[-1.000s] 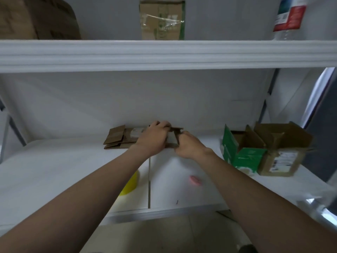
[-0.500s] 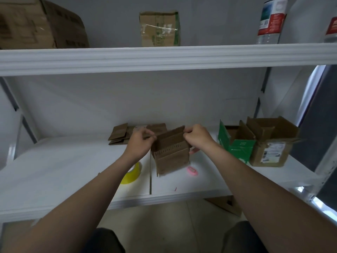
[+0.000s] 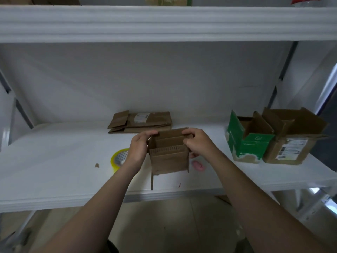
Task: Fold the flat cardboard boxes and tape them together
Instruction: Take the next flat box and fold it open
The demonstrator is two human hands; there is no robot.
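A small brown cardboard box (image 3: 169, 158) stands opened up on the white shelf (image 3: 54, 172), its top flaps raised. My left hand (image 3: 139, 149) grips its left side and my right hand (image 3: 196, 143) grips its right side near the top edge. Behind it a pile of flat brown cardboard boxes (image 3: 140, 121) lies against the back wall. A yellow roll of tape (image 3: 118, 158) lies on the shelf just left of my left wrist, partly hidden by it.
A small pink object (image 3: 198, 165) lies right of the box. A green open box (image 3: 249, 139) and a brown open box (image 3: 291, 141) stand at the right end. An upper shelf (image 3: 164, 22) runs overhead. A cardboard scrap (image 3: 97, 165) lies at left.
Both hands lifted one flat box off the back pile, drew it toward me and spread it into an open box shape above the shelf.
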